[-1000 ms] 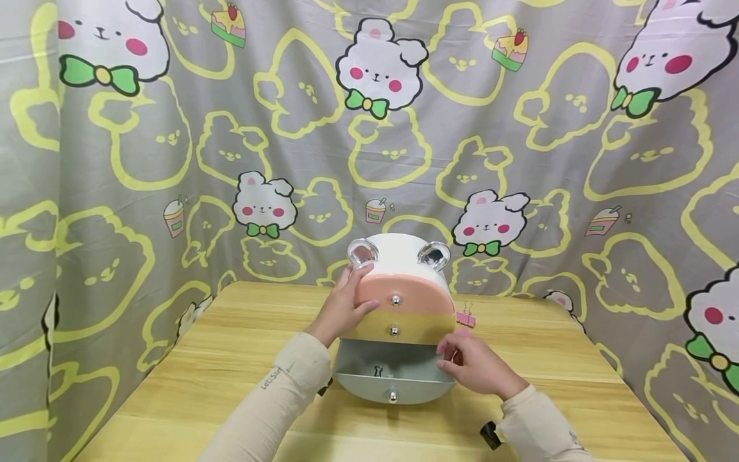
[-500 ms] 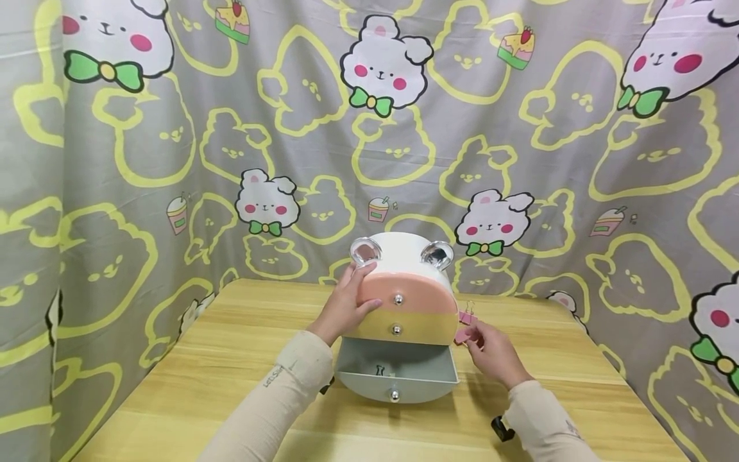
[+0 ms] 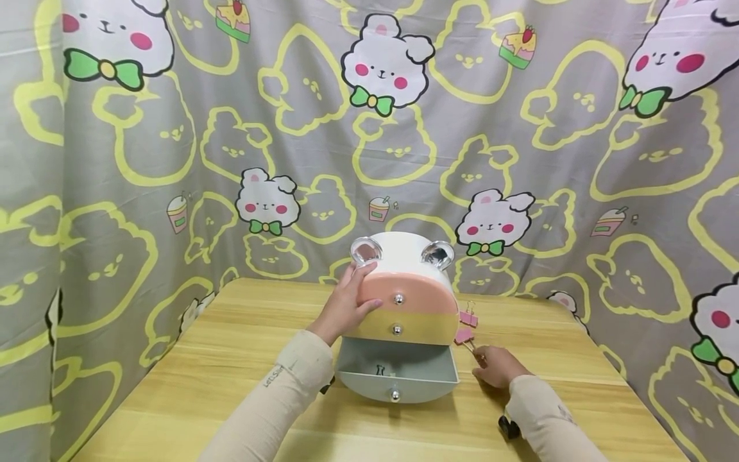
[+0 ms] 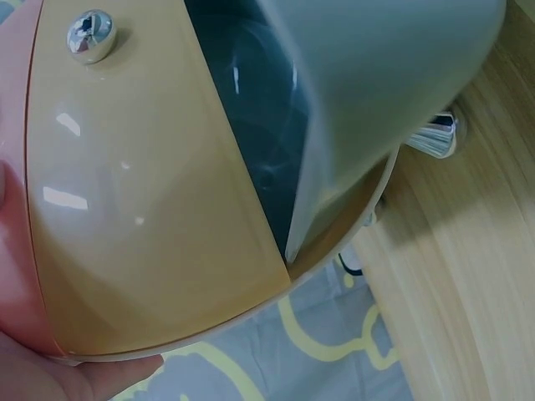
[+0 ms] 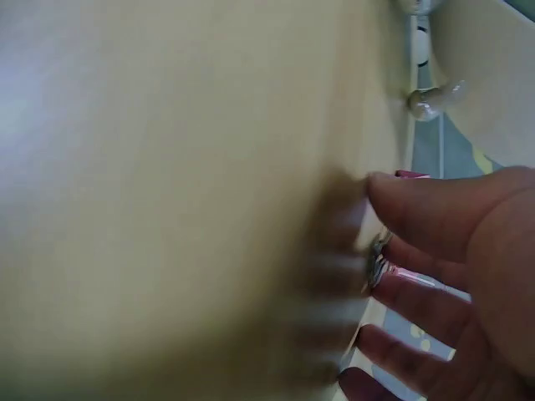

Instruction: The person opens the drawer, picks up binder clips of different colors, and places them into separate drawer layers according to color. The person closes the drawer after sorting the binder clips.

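Note:
A small drawer box [image 3: 404,247] with a white body and silver ears stands on the table, its pink and yellow drawers closed. Its grey-green bottom drawer [image 3: 424,389] is pulled out and holds a small black clip [image 3: 380,370]. My left hand [image 3: 345,304] grips the box's left side, thumb on the front and fingers along the side. Right of the box lies a pink binder clip [image 3: 464,336], its wire handles pointing toward me. My right hand [image 3: 498,367] is low over the table, fingers loosely apart, fingertips right at those handles.
A second pink binder clip [image 3: 469,319] lies just behind the first. The wooden table [image 3: 242,359] extends around the box, and a patterned grey curtain [image 3: 323,147] hangs at its back and sides. Silver round knobs stick out from the drawer fronts.
My right hand has moved from the open drawer's right edge over to the nearer pink clip, then slightly lower and right, leaving its handles in sight. The left hand stays on the box.

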{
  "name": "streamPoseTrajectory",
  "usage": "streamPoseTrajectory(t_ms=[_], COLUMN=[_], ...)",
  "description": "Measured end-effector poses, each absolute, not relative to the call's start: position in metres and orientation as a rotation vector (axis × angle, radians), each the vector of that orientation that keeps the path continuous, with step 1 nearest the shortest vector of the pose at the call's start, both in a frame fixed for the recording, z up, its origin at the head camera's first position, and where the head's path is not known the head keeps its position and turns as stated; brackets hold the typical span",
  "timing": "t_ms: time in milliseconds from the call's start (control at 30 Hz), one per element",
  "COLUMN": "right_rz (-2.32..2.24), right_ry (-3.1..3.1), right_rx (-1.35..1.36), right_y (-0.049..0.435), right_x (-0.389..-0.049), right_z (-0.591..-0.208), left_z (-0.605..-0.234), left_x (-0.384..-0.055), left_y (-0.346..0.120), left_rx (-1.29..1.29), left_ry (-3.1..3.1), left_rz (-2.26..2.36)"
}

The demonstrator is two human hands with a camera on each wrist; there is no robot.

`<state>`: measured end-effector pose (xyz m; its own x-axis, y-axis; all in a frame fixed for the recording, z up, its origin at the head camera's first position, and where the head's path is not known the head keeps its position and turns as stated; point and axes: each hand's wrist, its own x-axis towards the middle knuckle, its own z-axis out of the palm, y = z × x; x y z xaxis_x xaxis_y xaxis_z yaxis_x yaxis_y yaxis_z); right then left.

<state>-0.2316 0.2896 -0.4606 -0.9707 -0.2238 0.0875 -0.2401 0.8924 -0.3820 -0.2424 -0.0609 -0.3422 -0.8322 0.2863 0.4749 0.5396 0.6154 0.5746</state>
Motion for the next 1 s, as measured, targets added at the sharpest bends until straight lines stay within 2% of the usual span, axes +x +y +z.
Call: streamPoseTrajectory(t_ms=[200, 467, 733, 1000], right_rz=[0.672, 0.588, 0.821, 0.981], right_ry=[-3.035, -3.038, -3.032, -2.92], right_rx=[0.21, 0.429, 0.273, 0.289], right_y=[0.291, 0.291, 0.284, 0.276], right_x=[-0.225, -0.227, -0.218, -0.201], right_z=[-0.455, -0.459, -0.453, -0.431], left_z=[-0.343, -0.342, -0.342, -0.342], left_x=[-0.243, -0.244, -0.242, -0.241], left_y=[-0.061, -0.062, -0.061, -0.062], left_rx=[-0.668, -0.678, -0.71, -0.701], left_ry=[-2.499, -2.487, -2.46, -2.46], left_rz=[-1.04, -1.04, -1.033, -1.038])
